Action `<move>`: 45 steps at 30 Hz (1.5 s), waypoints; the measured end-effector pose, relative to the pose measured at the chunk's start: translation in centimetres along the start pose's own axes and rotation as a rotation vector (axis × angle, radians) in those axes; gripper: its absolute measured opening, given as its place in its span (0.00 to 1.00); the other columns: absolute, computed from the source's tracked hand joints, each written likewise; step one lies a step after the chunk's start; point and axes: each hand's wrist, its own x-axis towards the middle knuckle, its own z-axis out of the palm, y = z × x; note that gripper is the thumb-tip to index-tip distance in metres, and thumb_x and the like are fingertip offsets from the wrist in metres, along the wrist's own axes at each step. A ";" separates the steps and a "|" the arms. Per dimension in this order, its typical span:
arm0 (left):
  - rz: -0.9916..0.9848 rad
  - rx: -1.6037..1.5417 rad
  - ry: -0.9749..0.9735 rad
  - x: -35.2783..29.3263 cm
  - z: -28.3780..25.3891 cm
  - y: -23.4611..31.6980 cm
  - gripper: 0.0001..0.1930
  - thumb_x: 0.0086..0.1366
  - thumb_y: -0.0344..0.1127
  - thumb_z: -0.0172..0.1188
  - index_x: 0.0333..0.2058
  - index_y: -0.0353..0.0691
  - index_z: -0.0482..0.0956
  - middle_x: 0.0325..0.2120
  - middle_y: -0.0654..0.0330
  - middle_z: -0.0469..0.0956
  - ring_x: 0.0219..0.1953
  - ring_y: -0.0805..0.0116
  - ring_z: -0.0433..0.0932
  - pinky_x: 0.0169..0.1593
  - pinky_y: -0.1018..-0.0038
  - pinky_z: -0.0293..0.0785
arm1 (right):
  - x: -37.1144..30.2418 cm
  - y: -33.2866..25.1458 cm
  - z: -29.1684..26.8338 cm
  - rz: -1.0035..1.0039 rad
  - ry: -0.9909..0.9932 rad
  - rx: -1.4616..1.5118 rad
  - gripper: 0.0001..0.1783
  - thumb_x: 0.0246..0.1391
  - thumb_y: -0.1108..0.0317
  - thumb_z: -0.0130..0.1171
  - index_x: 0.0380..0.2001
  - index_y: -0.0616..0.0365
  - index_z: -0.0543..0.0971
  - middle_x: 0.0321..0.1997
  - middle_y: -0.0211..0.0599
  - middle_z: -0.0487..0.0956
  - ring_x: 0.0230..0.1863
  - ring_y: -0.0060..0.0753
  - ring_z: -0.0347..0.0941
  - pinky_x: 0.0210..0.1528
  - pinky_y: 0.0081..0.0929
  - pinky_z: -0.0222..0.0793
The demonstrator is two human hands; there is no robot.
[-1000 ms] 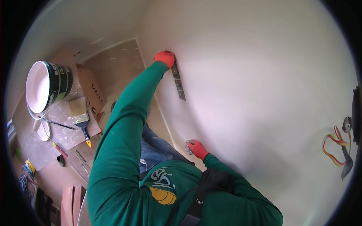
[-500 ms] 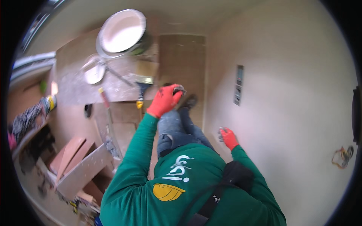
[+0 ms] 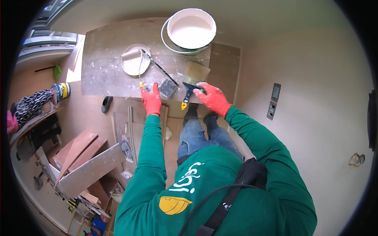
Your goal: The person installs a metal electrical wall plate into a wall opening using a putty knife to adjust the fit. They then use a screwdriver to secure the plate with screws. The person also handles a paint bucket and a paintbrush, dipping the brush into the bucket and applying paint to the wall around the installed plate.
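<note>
Both my hands wear red gloves. My left hand (image 3: 151, 100), at the near edge of a work board, has its fingers curled over the handle of a paint roller (image 3: 140, 67), thumb sticking out. The roller's white sleeve rests on a round white lid (image 3: 130, 70). Just right of that hand lies a dark grey square block (image 3: 168, 88), apart from it. My right hand (image 3: 214, 98) is open, its fingertips close by the blue handle of a wide flat brush (image 3: 190, 92). Whether they touch it I cannot tell. The brush's yellow handle end overhangs the board's edge.
A white bucket (image 3: 191, 29) of pale paint stands at the back of the board (image 3: 106, 49). A thin dark stick (image 3: 161, 67) lies across it. A wall with sockets (image 3: 275, 92) rises on my right. Boards (image 3: 92, 169) and other clutter fill the lower left.
My left hand has let go of the dark block, which now lies on the board, and has moved left to the roller. My right hand has risen from beside the wall to the brush.
</note>
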 end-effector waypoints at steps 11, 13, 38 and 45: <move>0.230 -0.070 0.177 2.0 -2.4 -4.3 0.22 0.64 0.38 0.60 0.51 0.27 0.72 0.44 0.42 0.76 0.45 0.48 0.76 0.51 0.61 0.71 | 15.5 -4.1 13.1 0.013 -0.101 -0.547 0.25 0.59 0.50 0.52 0.50 0.59 0.72 0.50 0.51 0.76 0.50 0.52 0.76 0.49 0.44 0.73; 0.197 -0.147 0.179 3.0 -3.0 -5.2 0.23 0.64 0.38 0.60 0.51 0.26 0.72 0.46 0.41 0.75 0.46 0.47 0.76 0.52 0.62 0.70 | 17.5 -1.9 15.0 -0.086 0.041 -0.566 0.19 0.56 0.59 0.54 0.47 0.58 0.74 0.46 0.48 0.78 0.47 0.48 0.78 0.44 0.44 0.75; -0.187 0.630 0.512 19.3 0.1 -13.9 0.42 0.65 0.70 0.36 0.65 0.41 0.59 0.66 0.41 0.56 0.66 0.37 0.56 0.67 0.44 0.45 | -12.9 -16.2 -22.4 -0.411 0.805 0.257 0.19 0.68 0.61 0.45 0.48 0.67 0.76 0.28 0.43 0.78 0.27 0.38 0.75 0.31 0.36 0.73; -0.215 0.676 0.481 18.6 -0.2 -11.9 0.41 0.66 0.70 0.35 0.67 0.45 0.58 0.67 0.43 0.56 0.67 0.38 0.55 0.66 0.41 0.45 | -4.4 -20.0 -16.9 -0.371 0.897 0.038 0.15 0.67 0.64 0.49 0.43 0.66 0.78 0.26 0.38 0.79 0.26 0.30 0.76 0.29 0.25 0.73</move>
